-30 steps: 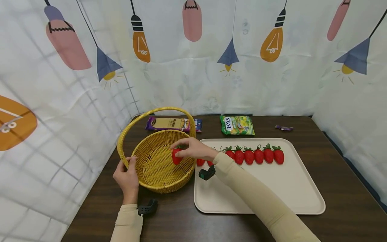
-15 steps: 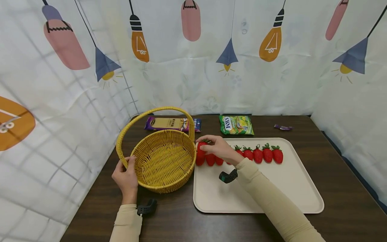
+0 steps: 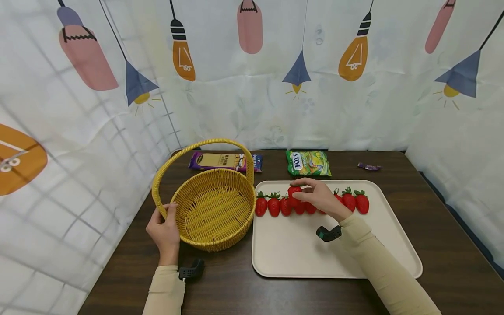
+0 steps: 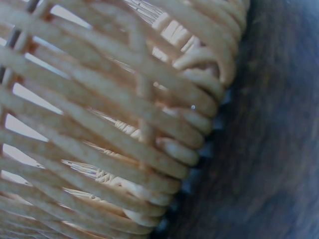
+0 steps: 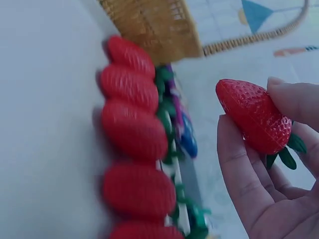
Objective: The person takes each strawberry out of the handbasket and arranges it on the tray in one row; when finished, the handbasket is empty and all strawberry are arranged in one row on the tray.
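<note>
My right hand (image 3: 319,197) pinches a red strawberry (image 5: 254,114) with green leaves between thumb and fingers, raised above the cream tray (image 3: 291,258). Beneath and beside it, a row of several strawberries (image 3: 273,205) lies along the tray's far side, leaf ends pointing away from me; my hand hides part of that row. At the left, my left hand (image 3: 165,227) grips the base of the handle on a yellow woven basket (image 3: 216,210). No strawberry shows inside the basket. Only the basket's weave (image 4: 99,109) fills the left wrist view, with the hand out of sight.
Behind the basket lies a purple and yellow snack packet (image 3: 220,161). A green candy bag (image 3: 309,163) sits behind the tray, and a small purple wrapped sweet (image 3: 369,166) lies farther right. Printed curtains (image 3: 244,109) enclose the dark table (image 3: 224,284).
My right hand has moved right, from over the basket to above the middle of the strawberry row, carrying the strawberry. My left hand has kept its hold on the basket handle.
</note>
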Available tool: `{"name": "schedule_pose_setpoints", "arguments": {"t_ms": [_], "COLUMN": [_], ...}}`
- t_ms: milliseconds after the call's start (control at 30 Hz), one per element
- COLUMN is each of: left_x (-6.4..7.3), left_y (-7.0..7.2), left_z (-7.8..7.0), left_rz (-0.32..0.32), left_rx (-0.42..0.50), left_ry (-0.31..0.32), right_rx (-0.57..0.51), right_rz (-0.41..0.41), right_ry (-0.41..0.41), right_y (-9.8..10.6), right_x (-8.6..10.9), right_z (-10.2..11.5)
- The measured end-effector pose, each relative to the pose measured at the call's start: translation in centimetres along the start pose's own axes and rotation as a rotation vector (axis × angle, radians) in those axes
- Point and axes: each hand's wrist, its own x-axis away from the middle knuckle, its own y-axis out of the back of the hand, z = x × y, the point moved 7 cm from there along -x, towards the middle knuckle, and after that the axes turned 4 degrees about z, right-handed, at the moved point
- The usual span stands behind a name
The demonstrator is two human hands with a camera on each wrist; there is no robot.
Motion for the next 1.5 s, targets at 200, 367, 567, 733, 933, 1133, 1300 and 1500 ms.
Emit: {"name": "schedule_pose_setpoints", "arguments": {"t_ms": [200,367,567,733,933,1133,1300,1500], "left_x": [0.0,0.0,0.0,0.0,0.0,0.0,0.0,-0.1], "left_y": [-0.1,-0.1,0.0,-0.1,-0.2,-0.1,-0.1,-0.1], "left_z": [0.0,0.0,0.1,0.1,0.3,0.5,0.5,0.3], "left_rz": [0.003,0.003,-0.002,0.002,0.006,0.004,0.0,0.003], "left_rx": [0.0,0.002,0.01,0.003,-0.001,0.011,0.019,0.016], "left_ry": [0.007,0.011,0.007,0.006,0.01,0.012,0.015,-0.002], "right_rx": [0.019,0.016,0.049,0.057,0.087,0.002,-0.073,-0.105], "right_rz": [-0.055,-0.109,-0.2,-0.247,-0.317,-0.356,-0.41,-0.482], "right_ry": [-0.044,-0.061,-0.059,-0.05,-0.116,-0.105,-0.109,-0.117], "right_y": [3.4,5.9,8.6,10.3,12.1,13.5,14.9,16.2], "right_x": [1.7,3.3,5.2,6.8,8.8,10.0,10.9,12.2], "right_z": [-1.4,-2.5,-3.9,-4.9,-6.1,-7.2,-8.1,-9.1]}}
